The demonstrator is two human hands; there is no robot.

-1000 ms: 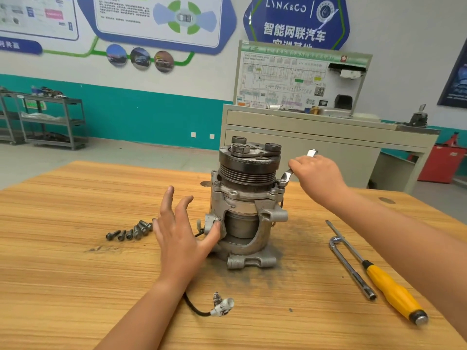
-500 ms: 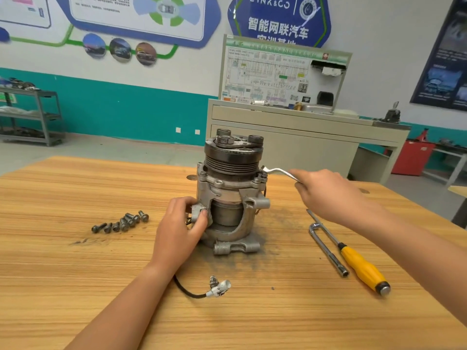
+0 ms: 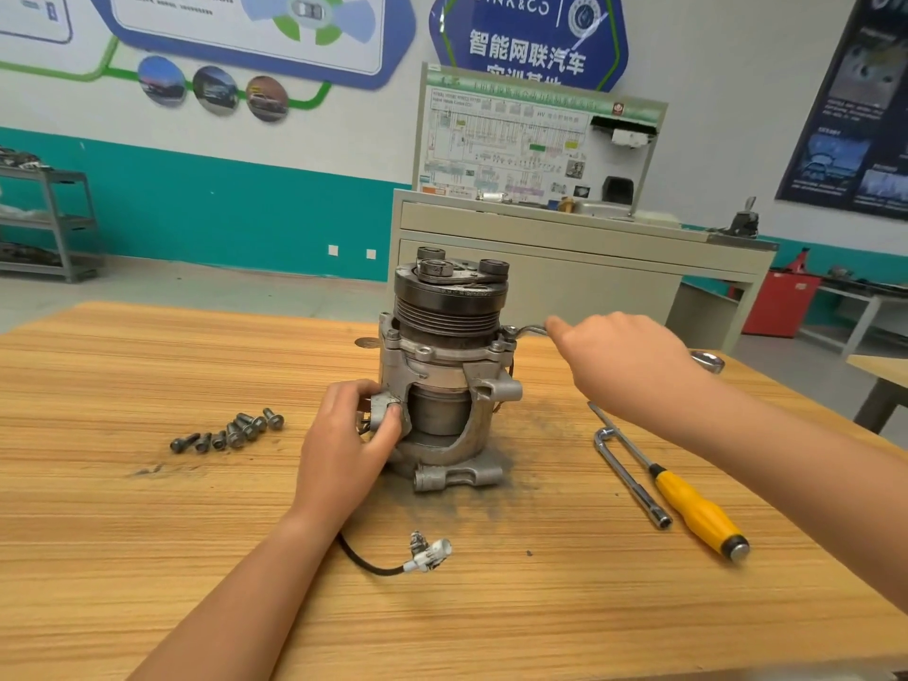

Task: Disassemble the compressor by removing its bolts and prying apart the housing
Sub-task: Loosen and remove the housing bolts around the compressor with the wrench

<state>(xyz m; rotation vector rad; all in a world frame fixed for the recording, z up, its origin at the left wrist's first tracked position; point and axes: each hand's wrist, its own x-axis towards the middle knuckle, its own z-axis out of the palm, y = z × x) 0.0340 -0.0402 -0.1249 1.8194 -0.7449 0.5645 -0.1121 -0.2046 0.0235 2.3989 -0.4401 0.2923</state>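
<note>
The grey metal compressor (image 3: 444,366) stands upright in the middle of the wooden table (image 3: 147,533), its dark pulley on top. My left hand (image 3: 351,442) grips a mounting lug low on the compressor's left side. A silver wrench (image 3: 528,330) is fitted on a bolt at the housing's upper right flange, and my right hand (image 3: 621,366) is closed around its handle; the far end of the wrench shows behind my wrist. Several removed bolts (image 3: 231,430) lie in a row left of the compressor.
A yellow-handled screwdriver (image 3: 688,503) and an L-shaped socket wrench (image 3: 626,474) lie to the right. The compressor's black cable with a white connector (image 3: 427,555) trails toward me. A grey cabinet with a wiring board (image 3: 565,238) stands behind the table.
My left hand went from open beside the compressor to gripping its left lug. My right hand swung the wrench handle around the bolt, toward the right and nearer me.
</note>
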